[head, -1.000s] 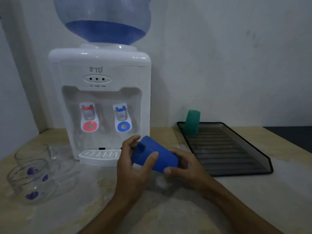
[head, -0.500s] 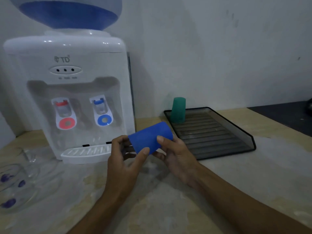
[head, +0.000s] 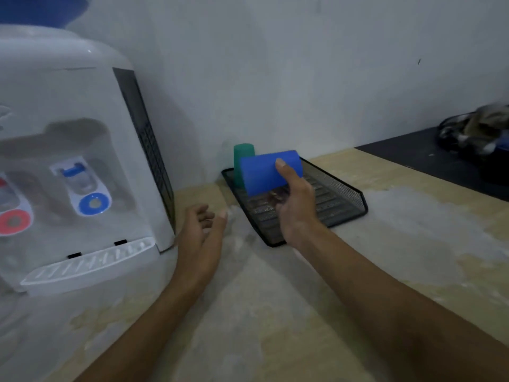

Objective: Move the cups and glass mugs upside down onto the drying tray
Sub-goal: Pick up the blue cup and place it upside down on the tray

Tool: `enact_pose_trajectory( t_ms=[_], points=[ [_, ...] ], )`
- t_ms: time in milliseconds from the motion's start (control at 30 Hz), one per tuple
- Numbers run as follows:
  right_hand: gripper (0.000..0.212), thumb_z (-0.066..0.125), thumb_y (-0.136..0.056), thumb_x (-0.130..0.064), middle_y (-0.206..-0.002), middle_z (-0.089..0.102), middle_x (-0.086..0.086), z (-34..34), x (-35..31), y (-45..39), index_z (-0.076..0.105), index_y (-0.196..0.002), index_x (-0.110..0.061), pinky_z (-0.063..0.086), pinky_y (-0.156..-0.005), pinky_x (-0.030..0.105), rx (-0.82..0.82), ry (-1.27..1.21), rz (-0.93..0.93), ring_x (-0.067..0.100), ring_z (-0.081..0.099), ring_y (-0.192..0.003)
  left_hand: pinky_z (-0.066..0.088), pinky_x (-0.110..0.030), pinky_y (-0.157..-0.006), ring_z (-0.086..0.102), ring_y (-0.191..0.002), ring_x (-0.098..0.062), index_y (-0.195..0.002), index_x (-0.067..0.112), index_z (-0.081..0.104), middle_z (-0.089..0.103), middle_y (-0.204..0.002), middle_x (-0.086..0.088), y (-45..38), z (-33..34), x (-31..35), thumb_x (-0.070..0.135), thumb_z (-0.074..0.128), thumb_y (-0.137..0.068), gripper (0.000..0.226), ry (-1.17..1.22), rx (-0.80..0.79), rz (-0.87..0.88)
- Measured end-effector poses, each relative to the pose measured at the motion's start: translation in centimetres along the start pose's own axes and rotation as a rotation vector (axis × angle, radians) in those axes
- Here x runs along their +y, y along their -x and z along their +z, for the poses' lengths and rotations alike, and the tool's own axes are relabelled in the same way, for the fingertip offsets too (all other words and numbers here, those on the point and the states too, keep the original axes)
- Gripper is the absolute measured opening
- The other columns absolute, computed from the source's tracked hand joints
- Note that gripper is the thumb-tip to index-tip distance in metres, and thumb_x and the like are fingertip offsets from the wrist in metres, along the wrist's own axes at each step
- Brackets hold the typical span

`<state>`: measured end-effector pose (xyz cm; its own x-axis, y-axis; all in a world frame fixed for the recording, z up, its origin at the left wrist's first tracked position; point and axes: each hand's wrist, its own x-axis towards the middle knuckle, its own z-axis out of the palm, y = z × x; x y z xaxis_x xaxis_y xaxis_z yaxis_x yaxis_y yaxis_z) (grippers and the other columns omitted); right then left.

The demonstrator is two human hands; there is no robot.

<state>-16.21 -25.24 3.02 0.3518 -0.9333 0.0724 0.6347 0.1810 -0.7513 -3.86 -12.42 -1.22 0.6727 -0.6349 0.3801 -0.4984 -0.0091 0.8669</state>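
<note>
My right hand [head: 296, 201] grips a blue plastic cup [head: 261, 172], which lies on its side in the air above the black mesh drying tray [head: 347, 201]. A green cup [head: 242, 157] stands upside down at the tray's far left corner, partly hidden behind the blue cup. My left hand [head: 199, 234] hovers over the counter left of the tray, fingers loosely apart and holding nothing. The glass mugs are out of view.
A white water dispenser [head: 77, 161] with red and blue taps fills the left side, its drip tray [head: 88, 264] jutting forward. A wall runs close behind the tray. On a dark surface at far right lies a blurred bundle [head: 476, 130].
My left hand has let go of the blue cup and dropped toward the counter. My right hand has carried the cup right and away, over the tray. The view has swung right.
</note>
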Motion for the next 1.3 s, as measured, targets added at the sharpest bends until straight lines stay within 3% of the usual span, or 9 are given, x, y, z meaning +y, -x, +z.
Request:
enact_pose_trajectory(
  t_ms=[100, 167, 233, 400, 567, 767, 867, 1033, 1300],
  points=[
    [0.021, 0.078, -0.088, -0.026, -0.101, 0.072, 0.003, -1.4, -1.2, -1.6, 0.070, -0.106, -0.018, 0.058, -0.075, 0.035, 0.120, -0.031, -0.039, 0.020, 0.070, -0.089, 0.050, -0.022, -0.081, 0.062, -0.100, -0.011, -0.136, 0.017, 0.051, 0.062, -0.123, -0.005, -2.7, 3.1, -0.4, 0.047, 0.064, -0.098, 0.051, 0.040, 0.038, -0.124],
    [0.021, 0.080, -0.087, -0.027, -0.103, 0.073, 0.003, -2.2, -1.7, -2.5, 0.070, -0.103, -0.020, 0.059, -0.076, 0.035, 0.197, -0.021, -0.070, 0.021, 0.072, -0.091, 0.054, -0.039, -0.095, 0.063, -0.107, -0.020, -0.135, 0.020, 0.052, 0.065, -0.125, -0.003, -4.4, 4.5, -0.8, 0.056, 0.064, -0.093, 0.056, -0.024, 0.074, -0.213],
    [0.024, 0.082, -0.085, -0.029, -0.111, 0.074, 0.007, -3.0, -1.8, -3.3, 0.070, -0.102, -0.020, 0.060, -0.078, 0.036, 0.249, 0.024, -0.100, 0.024, 0.073, -0.099, 0.053, -0.045, -0.100, 0.064, -0.110, -0.023, -0.133, 0.022, 0.053, 0.067, -0.125, 0.002, -5.6, 5.3, -0.9, 0.062, 0.060, -0.091, 0.058, -0.120, 0.110, -0.275],
    [0.038, 0.084, -0.082, -0.033, -0.111, 0.073, 0.006, -4.2, -1.7, -4.3, 0.068, -0.114, -0.017, 0.058, -0.078, 0.035, 0.279, 0.146, -0.121, 0.020, 0.071, -0.092, 0.050, -0.035, -0.082, 0.063, -0.098, -0.018, -0.121, 0.025, 0.063, 0.069, -0.112, 0.007, -6.7, 6.1, -1.0, 0.058, 0.057, -0.095, 0.043, -0.201, 0.149, -0.278],
    [0.030, 0.082, -0.085, -0.029, -0.102, 0.069, 0.000, -3.7, -1.3, -4.1, 0.067, -0.109, -0.019, 0.056, -0.075, 0.033, 0.220, 0.349, -0.200, 0.016, 0.066, -0.090, 0.059, -0.040, -0.084, 0.067, -0.090, -0.018, -0.100, 0.027, 0.068, 0.072, -0.101, 0.006, -6.6, 6.0, -1.6, 0.054, 0.060, -0.094, 0.029, -0.167, 0.137, -0.228],
    [0.057, 0.086, -0.080, -0.034, -0.116, 0.067, -0.006, -2.8, 0.3, -3.7, 0.059, -0.129, -0.023, 0.052, -0.080, 0.024, 0.052, 0.837, -0.422, 0.008, 0.065, -0.102, 0.058, -0.044, -0.088, 0.068, -0.092, -0.021, -0.094, 0.027, 0.069, 0.073, -0.100, 0.004, -6.4, 5.5, -1.3, 0.055, 0.059, -0.090, 0.030, -0.173, 0.136, -0.208],
    [0.054, 0.088, -0.078, -0.030, -0.109, 0.063, -0.017, -1.6, 0.9, -4.6, 0.057, -0.123, -0.027, 0.048, -0.077, 0.017, -0.013, 0.979, -0.466, -0.003, 0.060, -0.098, 0.057, -0.046, -0.090, 0.068, -0.092, -0.020, -0.092, 0.028, 0.068, 0.072, -0.099, 0.005, -6.4, 5.4, -1.1, 0.054, 0.059, -0.089, 0.028, -0.155, 0.135, -0.214],
    [0.069, 0.090, -0.074, -0.032, -0.121, 0.066, -0.001, -0.2, 2.6, -7.7, 0.059, -0.133, -0.013, 0.051, -0.079, 0.023, -0.090, 1.187, -0.486, 0.016, 0.064, -0.105, 0.058, -0.043, -0.088, 0.067, -0.090, -0.017, -0.093, 0.028, 0.068, 0.073, -0.100, 0.006, -6.6, 5.6, -1.3, 0.052, 0.058, -0.092, 0.027, -0.135, 0.144, -0.239],
    [0.069, 0.087, -0.077, -0.033, -0.124, 0.066, 0.008, 0.8, 3.7, -10.8, 0.054, -0.134, -0.012, 0.059, -0.087, 0.044, -0.086, 1.269, -0.443, 0.023, 0.065, -0.105, 0.058, -0.039, -0.084, 0.067, -0.087, -0.014, -0.090, 0.030, 0.067, 0.072, -0.095, 0.010, -6.9, 5.8, -1.5, 0.053, 0.056, -0.092, 0.026, -0.137, 0.168, -0.257]
  ],
)
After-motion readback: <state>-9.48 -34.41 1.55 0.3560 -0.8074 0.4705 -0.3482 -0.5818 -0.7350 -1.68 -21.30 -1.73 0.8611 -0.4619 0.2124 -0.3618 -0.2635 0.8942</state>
